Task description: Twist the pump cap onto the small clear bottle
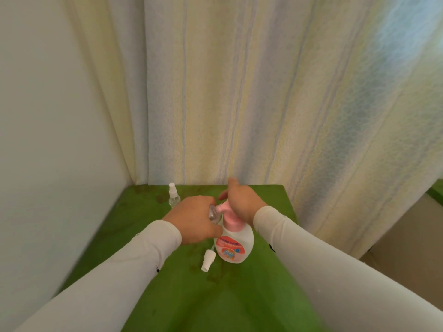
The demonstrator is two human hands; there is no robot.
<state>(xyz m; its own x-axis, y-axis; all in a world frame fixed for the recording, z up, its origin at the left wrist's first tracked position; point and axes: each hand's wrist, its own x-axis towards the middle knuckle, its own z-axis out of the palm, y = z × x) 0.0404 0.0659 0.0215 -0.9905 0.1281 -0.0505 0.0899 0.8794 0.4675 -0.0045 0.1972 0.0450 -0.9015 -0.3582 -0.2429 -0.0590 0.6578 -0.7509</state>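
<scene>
- left hand point(194, 220) has a grip on a small clear bottle point(212, 213), mostly hidden by its fingers.
- right hand point(241, 200) presses the white pump bottle's pink head point(226, 209), fingers straight, blurred.

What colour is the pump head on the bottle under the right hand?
Pink, seen in the head view: the pump head tops a white bottle.

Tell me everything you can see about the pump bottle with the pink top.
The pump bottle is white, looks plastic, and stands upright on the green table. It has a rounded body, a red-and-pink label with a cartoon picture, a pink collar and a pink pump head whose nozzle points left. The right hand rests on the pump head. The left hand holds a small clear container at the nozzle. A loose white spray cap lies beside its base.
</scene>
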